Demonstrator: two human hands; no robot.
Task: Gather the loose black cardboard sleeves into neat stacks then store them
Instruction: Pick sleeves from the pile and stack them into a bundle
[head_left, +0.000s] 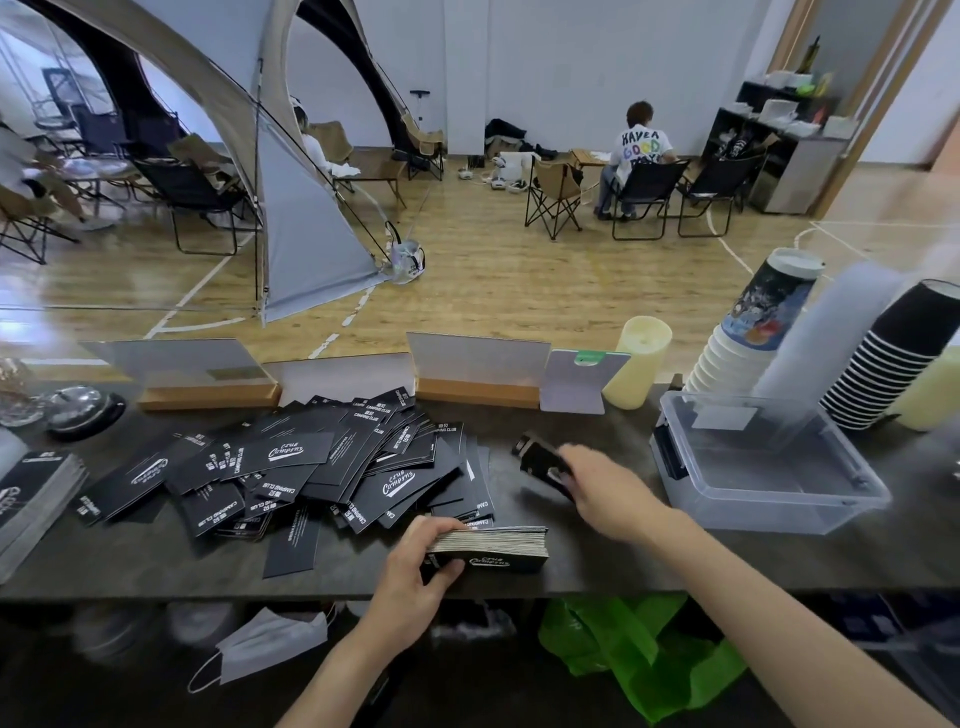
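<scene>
While my left hand (415, 564) curls round the left end of a squared stack of sleeves (498, 545), thumb on the printed front face and fingers over the top, that stack stands on its long edge close to the front edge of the counter (597, 571). My right hand (602, 480) is further back and to the right, fingers closed round a small bunch of sleeves (540, 460). The bunch is blurred, and I cannot tell whether it touches the surface or is held just above it.

The loose pile (311, 467) sprawls across the middle of the counter, from the sign holders (478, 395) along the back edge nearly to the front, and its right fringe lies just behind the stack I hold. A second stack (36, 499) sits at the counter's left edge. Toward the right end stands a clear plastic bin (769, 512), open at the top, with white cups (727, 358) and black cups (893, 353) leaning in rows behind it.

A strip of bare dark surface runs between the pile and the bin, and my right hand is over it. The held stack is near the front lip, with only a narrow margin of counter before the drop.
</scene>
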